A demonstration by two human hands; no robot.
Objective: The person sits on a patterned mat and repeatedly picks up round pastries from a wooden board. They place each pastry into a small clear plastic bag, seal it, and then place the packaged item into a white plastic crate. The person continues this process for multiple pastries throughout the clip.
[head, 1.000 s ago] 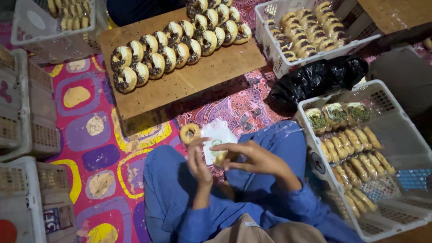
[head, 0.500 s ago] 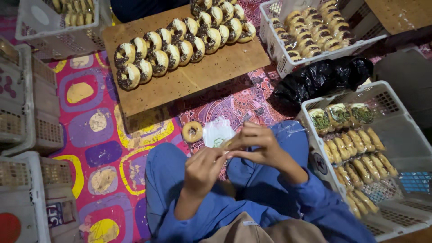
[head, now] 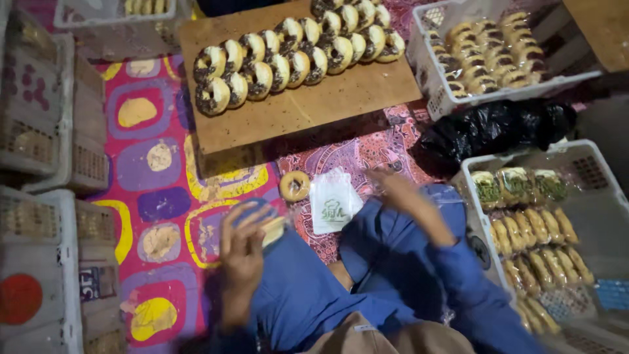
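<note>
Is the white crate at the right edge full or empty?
Partly full: the white crate holds rows of wrapped pastries, with bare mesh floor showing beside them.

White paper bag (head: 333, 203) with green print, just right of loose doughnut (head: 295, 185). Clear-wrapped pastries (head: 531, 229) in white crate further right. Black plastic bag (head: 498, 128) up-right of doughnut.

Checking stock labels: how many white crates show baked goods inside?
3. The top-left crate at the frame edge, the top-right crate beside the wooden board, and the right crate by the blue sleeve. The stacked crates on the left may hide more.
</note>
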